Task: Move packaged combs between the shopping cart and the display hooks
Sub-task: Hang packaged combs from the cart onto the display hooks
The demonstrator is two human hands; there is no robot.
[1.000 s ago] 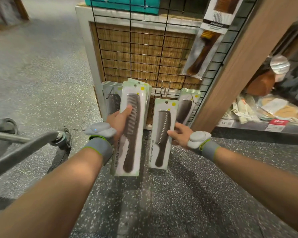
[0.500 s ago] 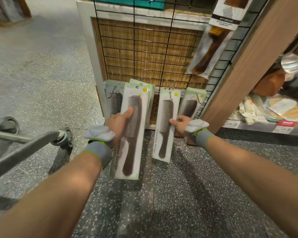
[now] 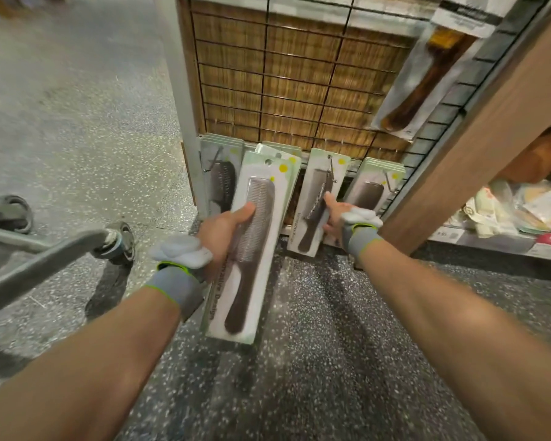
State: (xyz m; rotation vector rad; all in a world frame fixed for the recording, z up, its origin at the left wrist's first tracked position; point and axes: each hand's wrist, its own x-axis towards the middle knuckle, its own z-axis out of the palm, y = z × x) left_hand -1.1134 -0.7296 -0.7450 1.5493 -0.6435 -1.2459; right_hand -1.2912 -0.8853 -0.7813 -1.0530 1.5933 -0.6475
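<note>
1. The shopping cart (image 3: 45, 254) stands low at the far left, with its wheel (image 3: 116, 243) near the left forearm. If that arm swings back carelessly towards the cart, it can bang the bar and jolt what it carries.
2. The packs on the leftmost hook (image 3: 220, 176) hang just behind the held stack's left edge. Lifting the stack can catch these packs and drag the front one off.
3. The left grip (image 3: 226, 230) is closed round a stack of packaged combs (image 3: 255, 249), thumb across the front and fingers behind. The stack stands nearly upright in front of the display's lower row. Several slick cards are pinned by one thumb, so they can fan apart and slide to the floor (image 3: 315, 361).
4. The single comb pack (image 3: 312, 205) hangs at the middle hook (image 3: 331, 168), whose wire shows in front of the card's top hole. It looks threaded, but I cannot tell how far back it sits. Released too early, it can ride off the tip.
5. The right grip (image 3: 333, 216) pinches that pack low down, thumb on the comb face and fingers behind the right edge. A sideways tug from there can tear the hole or twist the card on the wire.
6. The right-hand hanging packs (image 3: 374, 186) sit just beside the right wrist. The bulky wrist unit (image 3: 361, 216) can snag them as the arm draws away.
</note>
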